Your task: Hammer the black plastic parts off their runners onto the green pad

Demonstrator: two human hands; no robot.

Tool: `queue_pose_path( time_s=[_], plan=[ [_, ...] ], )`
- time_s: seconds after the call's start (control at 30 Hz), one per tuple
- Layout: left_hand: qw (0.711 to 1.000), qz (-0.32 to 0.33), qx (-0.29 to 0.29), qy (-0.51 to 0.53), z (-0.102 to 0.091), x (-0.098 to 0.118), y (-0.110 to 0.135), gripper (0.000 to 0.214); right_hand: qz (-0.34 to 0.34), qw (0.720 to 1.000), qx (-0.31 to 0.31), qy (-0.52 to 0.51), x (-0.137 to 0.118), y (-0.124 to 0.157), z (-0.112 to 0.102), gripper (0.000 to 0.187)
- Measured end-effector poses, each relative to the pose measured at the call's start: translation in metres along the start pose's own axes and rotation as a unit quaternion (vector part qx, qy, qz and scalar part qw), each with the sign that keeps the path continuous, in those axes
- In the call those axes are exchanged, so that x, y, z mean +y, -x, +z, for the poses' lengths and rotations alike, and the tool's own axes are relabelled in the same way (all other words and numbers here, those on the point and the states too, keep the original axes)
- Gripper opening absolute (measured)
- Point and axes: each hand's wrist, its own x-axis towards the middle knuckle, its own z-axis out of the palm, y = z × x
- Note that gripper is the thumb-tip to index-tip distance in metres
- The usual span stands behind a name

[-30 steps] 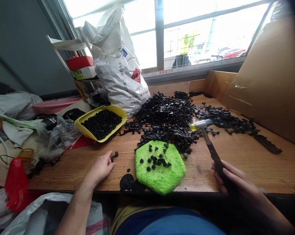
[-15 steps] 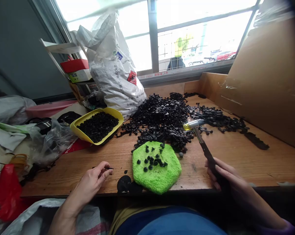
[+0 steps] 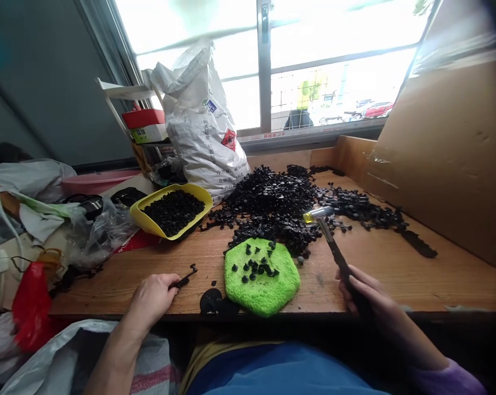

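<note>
My left hand (image 3: 155, 296) is closed on a small black plastic piece (image 3: 187, 276) with a knobbed end, held just above the table's front left. In my right hand (image 3: 365, 291) is a hammer (image 3: 332, 241) with a dark handle, a metal head and a yellow tip; its head is raised over the table. Between both hands lies a bright green cloth pad (image 3: 251, 299) with several small black plug-like pieces (image 3: 258, 267) on it. Right behind the pad spreads a large heap of black plastic pieces (image 3: 272, 192).
A yellow scoop tray (image 3: 174, 238) full of small black parts stands left of the heap. Behind it rises a white sack (image 3: 202, 142). Cardboard (image 3: 440, 153) walls the right side. Plastic bags and a red bag (image 3: 33, 302) clutter the left. An open woven sack (image 3: 153, 356) sits below the table edge.
My left hand has turned, so the black piece now sticks out further and points up to the right. The hammer stays in my right hand. The whole view has shifted slightly.
</note>
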Motion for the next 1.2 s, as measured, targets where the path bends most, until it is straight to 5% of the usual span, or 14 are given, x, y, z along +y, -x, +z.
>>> queue_pose_path(
  time_s=[0.1, 0.2, 0.27, 0.33, 0.4, 0.87, 1.2],
  plan=[
    [0.969, -0.035, 0.004, 0.245, -0.001, 0.025, -0.006, 0.013, -0.012, 1.000, 0.015, -0.007, 0.004, -0.001, -0.001, 0.024],
    [0.819, -0.090, -0.039, 0.565, 0.011, 0.060, -0.015, 0.025, -0.009, 1.000, 0.011, -0.014, 0.008, -0.002, -0.003, 0.024],
    [0.722, -0.135, -0.063, 0.676, 0.024, 0.080, -0.021, 0.025, -0.008, 1.000, 0.009, -0.016, 0.010, -0.002, -0.004, 0.024],
    [0.663, -0.175, -0.062, 0.725, 0.036, 0.093, -0.027, 0.023, -0.011, 1.000, 0.008, -0.012, 0.010, -0.002, -0.005, 0.023],
    [0.635, -0.200, -0.057, 0.744, 0.045, 0.099, -0.030, 0.022, -0.015, 1.000, 0.007, -0.007, 0.009, -0.001, -0.006, 0.023],
    [0.626, -0.200, -0.077, 0.750, 0.053, 0.103, -0.029, 0.022, -0.002, 0.999, 0.016, 0.047, -0.001, 0.003, 0.001, 0.022],
    [0.657, -0.181, -0.081, 0.727, 0.054, 0.105, -0.031, 0.022, -0.055, 0.975, -0.018, 0.213, -0.016, 0.003, 0.017, 0.027]
  ],
)
